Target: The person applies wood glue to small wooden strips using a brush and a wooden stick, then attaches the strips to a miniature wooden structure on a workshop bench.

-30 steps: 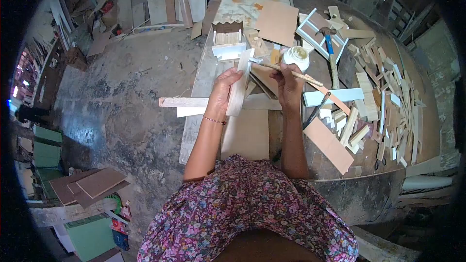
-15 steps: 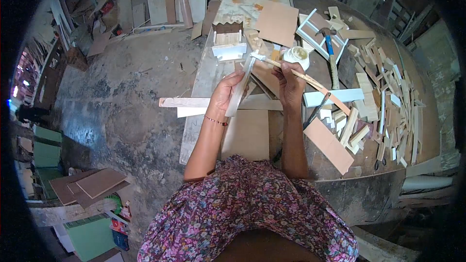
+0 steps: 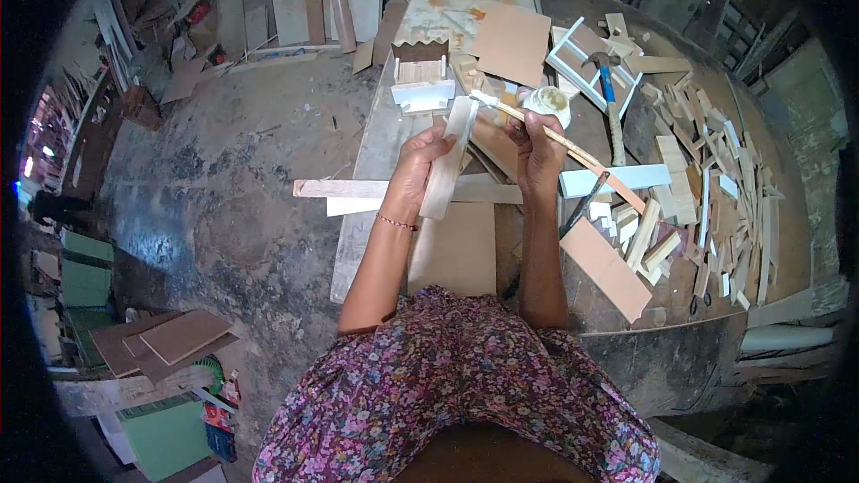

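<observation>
My left hand (image 3: pixel 419 168) is closed around a pale wooden slat (image 3: pixel 453 154), which it holds tilted over the bench with the broad face turned up. In my right hand (image 3: pixel 540 154) is the long handle of a brush (image 3: pixel 508 110). White stuff coats the brush's tip, which is right at the slat's upper end. Just beyond my right hand stands an open white jar (image 3: pixel 561 114) with pale contents. A small box-like wooden piece (image 3: pixel 423 94) with a white front and a wavy back edge sits beyond the slat.
A hammer (image 3: pixel 611 94) with a blue-marked handle lies beside a white frame (image 3: pixel 565 58). Many wood offcuts (image 3: pixel 716 170) cover the bench's right side, with scissors (image 3: pixel 701 303) near its front edge. A long wooden strip (image 3: pixel 340 189) sticks out past the bench's left edge.
The slat has turned in my left hand, from its narrow edge to its broad face. The brush tip has shifted slightly right, staying at the slat's upper end.
</observation>
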